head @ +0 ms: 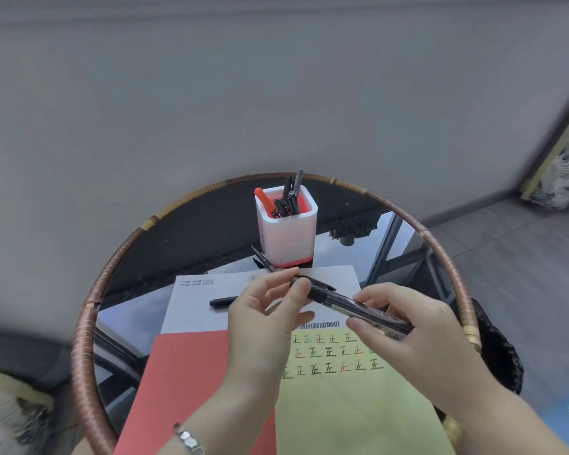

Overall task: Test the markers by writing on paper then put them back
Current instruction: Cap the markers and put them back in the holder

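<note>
Three rows of test marks fill the yellow paper (pixel 352 405) while a black marker (pixel 352 305) is held just above it, the right hand (pixel 418 330) curled round its barrel and the left hand (pixel 263 323) pinching its cap end. Several markers stand in the holder (pixel 288 238) on the counter (pixel 89 323). A loose marker (pixel 222 302) on the white sheet has probably yet to go back.

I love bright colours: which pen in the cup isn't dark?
The orange pen, leaning at the cup's left rim; the others standing in it are black or grey.
</note>
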Available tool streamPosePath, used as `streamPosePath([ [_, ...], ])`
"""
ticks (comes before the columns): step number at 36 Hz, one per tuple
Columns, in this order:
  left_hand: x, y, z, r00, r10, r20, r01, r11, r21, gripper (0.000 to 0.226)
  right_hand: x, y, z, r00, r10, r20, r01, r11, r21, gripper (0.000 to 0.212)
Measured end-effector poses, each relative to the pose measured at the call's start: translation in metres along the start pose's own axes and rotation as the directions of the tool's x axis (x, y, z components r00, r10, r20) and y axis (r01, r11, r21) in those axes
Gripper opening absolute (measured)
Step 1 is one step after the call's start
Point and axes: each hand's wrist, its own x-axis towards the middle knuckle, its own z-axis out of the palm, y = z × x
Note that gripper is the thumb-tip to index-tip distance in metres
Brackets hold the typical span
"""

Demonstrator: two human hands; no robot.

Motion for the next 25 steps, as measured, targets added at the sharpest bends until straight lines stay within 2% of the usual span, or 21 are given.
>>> streamPosePath([
  [4,-0.003,0.001,0.004,1.000,0.019,0.018,-0.020,0.998,0.053,0.010,0.001,-0.001,0.000,0.995,-0.078,-0.062,0.074,0.996,-0.052,0.027],
  [9,-0.004,0.001,0.005,1.000,0.023,-0.006,-0.024,0.999,-0.027,0.027,0.001,-0.005,0.004,0.972,-0.177,-0.154,0.162,0.981,-0.106,0.031],
  [13,-0.004,0.004,0.004,0.999,0.044,-0.001,-0.044,0.996,-0.080,0.036,0.004,-0.009,0.004,0.968,-0.138,-0.209,0.133,0.990,-0.038,0.031],
  [16,-0.005,0.005,0.003,0.996,0.088,0.014,-0.087,0.993,-0.081,0.034,0.004,-0.013,0.005,0.977,-0.039,-0.208,0.066,0.990,0.126,0.023],
  [18,-0.004,0.007,0.002,0.991,0.130,0.027,-0.129,0.991,-0.044,0.031,0.004,-0.017,0.006,0.979,0.115,-0.166,-0.054,0.941,0.335,0.025],
  [20,-0.003,0.011,0.000,0.984,0.168,0.058,-0.170,0.985,0.020,0.028,0.005,-0.019,0.007,0.975,0.213,-0.062,-0.159,0.866,0.474,0.019],
  [22,-0.001,0.014,-0.002,0.976,0.195,0.097,-0.204,0.975,0.090,0.026,0.008,-0.020,0.005,0.970,0.242,0.040,-0.229,0.836,0.498,0.012],
  [25,0.000,0.018,-0.003,0.958,0.250,0.138,-0.271,0.949,0.160,0.014,0.010,-0.019,0.002,0.960,0.230,0.160,-0.277,0.861,0.426,0.012],
])
